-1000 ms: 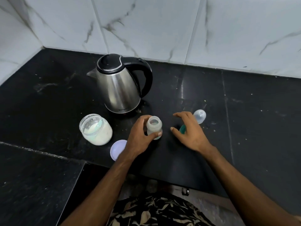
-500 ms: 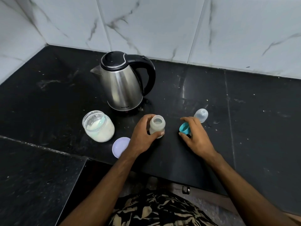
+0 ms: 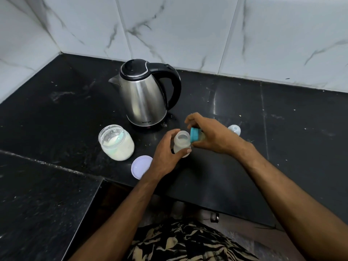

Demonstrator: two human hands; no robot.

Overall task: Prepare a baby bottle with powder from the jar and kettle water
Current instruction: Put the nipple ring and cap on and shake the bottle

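A small translucent baby bottle [image 3: 181, 144] stands upright and uncapped on the black counter, with my left hand [image 3: 165, 153] wrapped around its side. My right hand [image 3: 211, 136] holds the teal nipple ring [image 3: 194, 135] tilted on edge, right beside the bottle's open mouth. The glass jar of white powder [image 3: 116, 142] stands open to the left with a pale scoop inside. Its lilac lid [image 3: 140, 166] lies flat near the counter's front edge. The steel kettle [image 3: 145, 97] with a black handle stands behind the bottle.
A clear bottle cap [image 3: 234, 129] lies on the counter just right of my right hand. The black counter [image 3: 282, 129] ends in a front edge close to my body, with a lower step at the left. White marble tiles [image 3: 188, 31] form the back wall.
My right hand has picked the teal nipple ring up off the counter and brought it left to the bottle's mouth. My left hand still holds the bottle.
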